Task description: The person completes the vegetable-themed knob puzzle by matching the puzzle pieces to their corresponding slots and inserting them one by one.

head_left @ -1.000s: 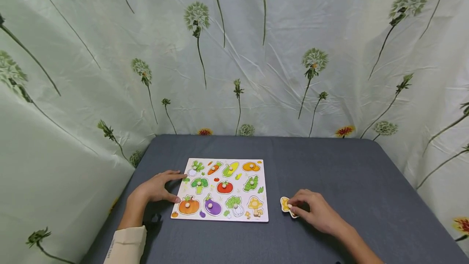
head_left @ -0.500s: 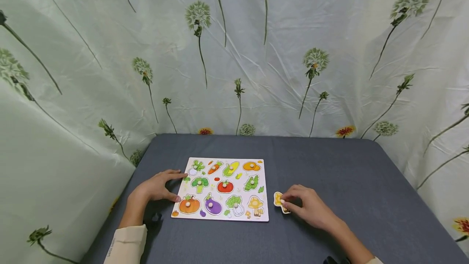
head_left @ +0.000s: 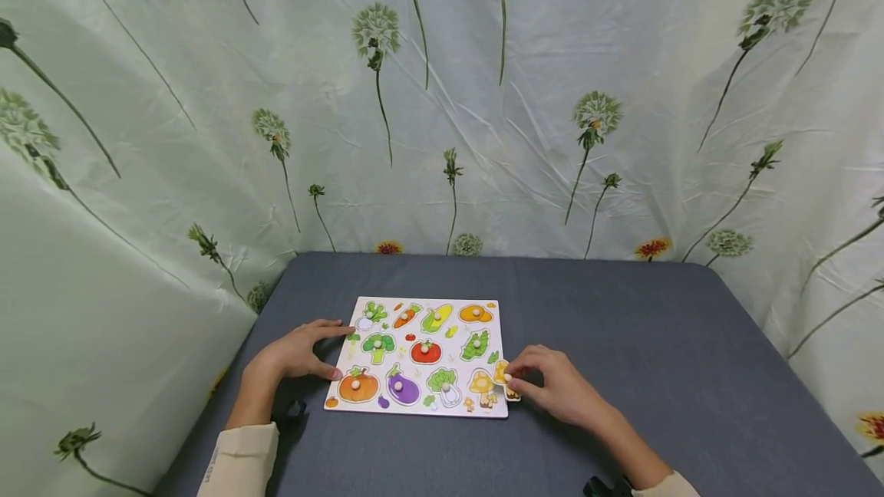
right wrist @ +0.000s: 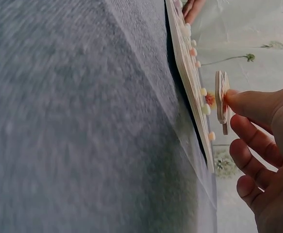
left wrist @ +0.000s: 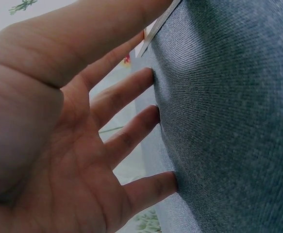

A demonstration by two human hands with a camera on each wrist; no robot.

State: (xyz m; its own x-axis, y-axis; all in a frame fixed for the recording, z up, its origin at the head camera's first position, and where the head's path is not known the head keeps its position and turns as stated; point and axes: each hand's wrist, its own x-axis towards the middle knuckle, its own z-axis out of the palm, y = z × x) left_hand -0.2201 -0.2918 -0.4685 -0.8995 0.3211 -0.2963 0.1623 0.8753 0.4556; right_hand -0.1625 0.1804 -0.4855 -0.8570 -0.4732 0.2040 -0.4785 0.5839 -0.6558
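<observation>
A white wooden puzzle board (head_left: 452,406) with vegetable pictures lies on the table, several knobbed pieces sitting in it. At its lower right corner shows a mushroom picture (head_left: 482,386) without a knob. My right hand (head_left: 562,390) pinches a mushroom puzzle piece (head_left: 511,392) by its knob, overlapping the board's right edge in the head view. Seen from the right wrist, this wooden piece (right wrist: 221,97) hangs just above the board (right wrist: 190,77). My left hand (head_left: 293,353) rests at the board's left edge, thumb and index finger touching it, other fingertips (left wrist: 168,182) on the cloth.
A dark grey cloth covers the table (head_left: 608,313). Behind and at the sides hangs a pale curtain (head_left: 511,144) printed with dandelions. A tomato piece (head_left: 425,352) and an eggplant piece (head_left: 403,387) are among those in the board.
My right hand has carried the mushroom piece leftward from the table right of the board to the board's right edge. The left hand has stayed at the left edge.
</observation>
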